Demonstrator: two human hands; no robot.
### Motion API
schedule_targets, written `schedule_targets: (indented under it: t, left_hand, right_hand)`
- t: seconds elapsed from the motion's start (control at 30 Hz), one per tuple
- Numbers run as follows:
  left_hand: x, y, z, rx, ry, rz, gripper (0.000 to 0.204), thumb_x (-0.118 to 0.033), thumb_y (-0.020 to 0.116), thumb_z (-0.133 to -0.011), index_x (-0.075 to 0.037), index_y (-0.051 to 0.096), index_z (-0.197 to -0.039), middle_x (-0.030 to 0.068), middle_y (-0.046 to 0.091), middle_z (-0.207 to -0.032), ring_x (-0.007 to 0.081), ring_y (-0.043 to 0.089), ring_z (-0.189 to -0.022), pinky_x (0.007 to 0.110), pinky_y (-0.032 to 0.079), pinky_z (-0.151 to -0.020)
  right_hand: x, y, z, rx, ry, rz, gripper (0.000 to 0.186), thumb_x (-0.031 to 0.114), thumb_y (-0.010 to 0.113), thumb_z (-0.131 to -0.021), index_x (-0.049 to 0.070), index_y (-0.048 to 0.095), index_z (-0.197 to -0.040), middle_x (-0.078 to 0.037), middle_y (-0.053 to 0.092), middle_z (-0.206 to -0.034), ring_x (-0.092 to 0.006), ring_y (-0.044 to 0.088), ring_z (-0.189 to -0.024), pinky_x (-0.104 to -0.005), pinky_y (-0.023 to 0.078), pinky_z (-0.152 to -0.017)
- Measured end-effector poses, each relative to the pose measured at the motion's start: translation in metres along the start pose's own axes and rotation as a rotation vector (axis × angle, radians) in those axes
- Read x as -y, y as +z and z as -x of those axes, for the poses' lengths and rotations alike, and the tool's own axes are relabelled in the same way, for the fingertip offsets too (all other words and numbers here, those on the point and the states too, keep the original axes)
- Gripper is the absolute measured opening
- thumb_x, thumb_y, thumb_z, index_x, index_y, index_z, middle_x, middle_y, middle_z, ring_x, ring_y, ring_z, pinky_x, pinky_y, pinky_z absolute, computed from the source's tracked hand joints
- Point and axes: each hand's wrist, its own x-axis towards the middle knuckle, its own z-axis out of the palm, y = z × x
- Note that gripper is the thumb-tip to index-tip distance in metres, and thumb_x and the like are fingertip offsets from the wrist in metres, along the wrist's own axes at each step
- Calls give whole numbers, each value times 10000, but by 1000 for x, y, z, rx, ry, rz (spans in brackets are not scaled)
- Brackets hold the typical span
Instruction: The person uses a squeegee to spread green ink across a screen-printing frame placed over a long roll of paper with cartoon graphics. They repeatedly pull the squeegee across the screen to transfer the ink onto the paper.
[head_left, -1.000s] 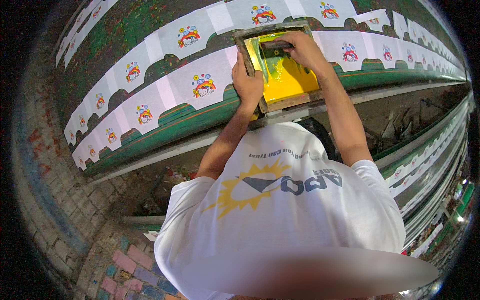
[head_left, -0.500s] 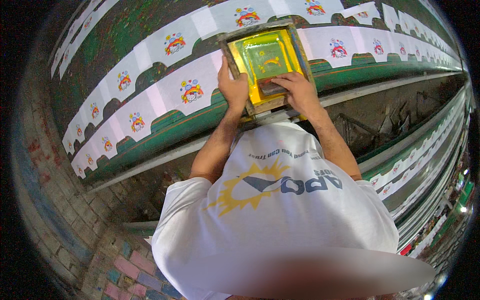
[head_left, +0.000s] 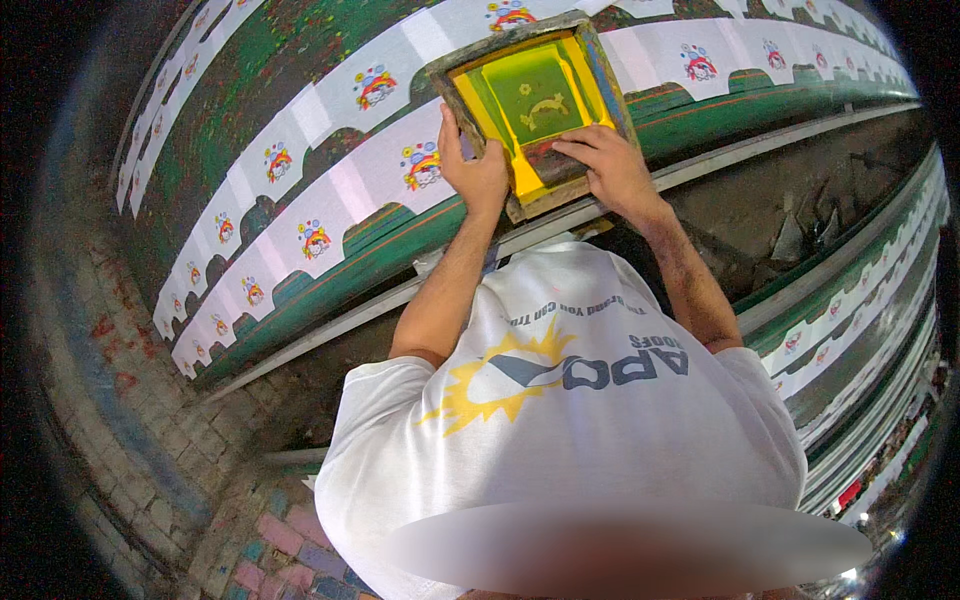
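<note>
Your right hand (head_left: 612, 172) covers part of the dark bar (head_left: 541, 158); the frame (head_left: 510, 41) hides what lies beneath; a grey blur (head_left: 630, 545) masks the bottom; the farthest prints (head_left: 200, 350) look too small to tell

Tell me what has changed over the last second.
The right hand drew the squeegee from the frame's far side toward the body, baring green mesh that yellow ink partly covered. Both hands kept hold: right on the squeegee, left hand on the frame's left side.

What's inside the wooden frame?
Yellow ink around a greenish screen, plus a dark squeegee partly hidden by the right hand. Whatever lies beneath the frame is covered.
</note>
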Motion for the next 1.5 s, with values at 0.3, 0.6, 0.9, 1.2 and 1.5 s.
schedule_targets:
  t: [0.3, 0.6, 0.9, 1.2, 1.5]
  left_hand:
    - [-9, 67, 4, 58, -257, 102, 790, 68, 661, -803, 98, 485, -1574, 226, 668, -1470, 252, 680, -1280, 357, 512, -1108]
    - [-7, 74, 4, 71, -284, 88, 777, 58, 667, -808, 110, 489, -1563, 231, 666, -1475, 265, 688, -1275, 349, 509, -1112]
    - [-2, 73, 8, 54, -230, -69, 795, 14, 692, -806, 55, 503, -1578, 263, 698, -1419, 286, 714, -1248, 358, 527, -1080]
    - [8, 74, 8, 76, -190, -8, 790, -9, 675, -809, 74, 492, -1573, 300, 661, -1442, 368, 653, -1345, 413, 484, -1151]
    - [10, 75, 11, 72, -202, 33, 789, -8, 712, -818, 79, 487, -1568, 304, 619, -1483, 396, 607, -1392, 431, 453, -1194]
  right_hand:
    - [-59, -25, 11, 46, 16, -23, 565, -73, 636, -831, 113, 724, -1357, -78, 689, -1342, -314, 623, -1266, -436, 530, -1100]
    - [-67, -31, 3, 60, -17, -16, 548, -62, 649, -826, 116, 731, -1338, -74, 701, -1314, -311, 631, -1245, -430, 539, -1083]
    - [-70, -34, 7, 110, -6, -37, 553, -9, 731, -803, 145, 728, -1334, -72, 699, -1262, -326, 632, -1234, -447, 537, -1076]
    - [-88, -19, -67, -17, -22, 37, 506, -63, 648, -833, 117, 747, -1296, -107, 712, -1265, -362, 638, -1216, -469, 547, -1049]
    - [-110, -34, -146, 92, -18, 11, 372, 0, 763, -872, 81, 770, -1236, -172, 765, -1157, -410, 695, -1130, -503, 552, -990]
